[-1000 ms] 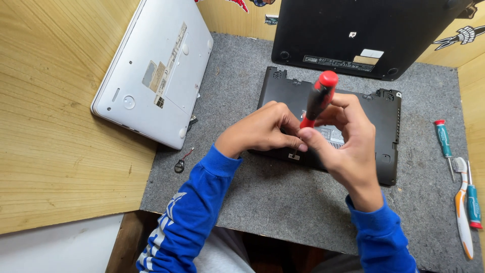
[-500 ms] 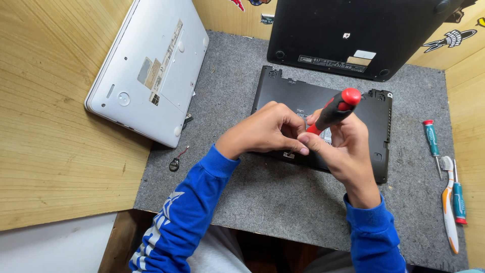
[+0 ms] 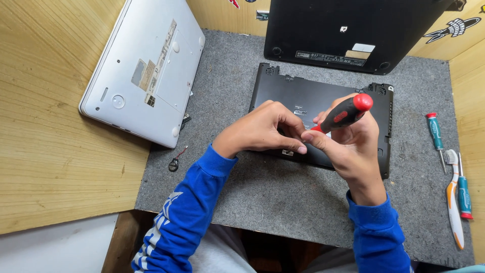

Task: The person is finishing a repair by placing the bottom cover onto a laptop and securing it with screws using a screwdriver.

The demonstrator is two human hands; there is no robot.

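Observation:
A black laptop base cover [image 3: 303, 93] lies on the grey felt mat [image 3: 283, 197] in the middle. My right hand [image 3: 348, 146] grips a red and black screwdriver [image 3: 343, 114], its handle tilted up to the right and its tip hidden behind my fingers. My left hand [image 3: 262, 129] rests on the cover's near edge, fingertips pinched together right at the screwdriver's tip. What the fingers pinch is hidden. Both arms wear blue sleeves.
A silver laptop [image 3: 146, 71] lies upside down at the left, partly on the wooden table [image 3: 50, 151]. A black laptop [image 3: 348, 30] sits at the back. Two green screwdrivers [image 3: 434, 131] and a white-orange toothbrush [image 3: 453, 197] lie at the right. A small coin cell [image 3: 174, 164] with wires lies near the silver laptop.
The screwdriver handle has tipped from nearly upright over to the right. Both hands stay at the same spot on the cover's near edge.

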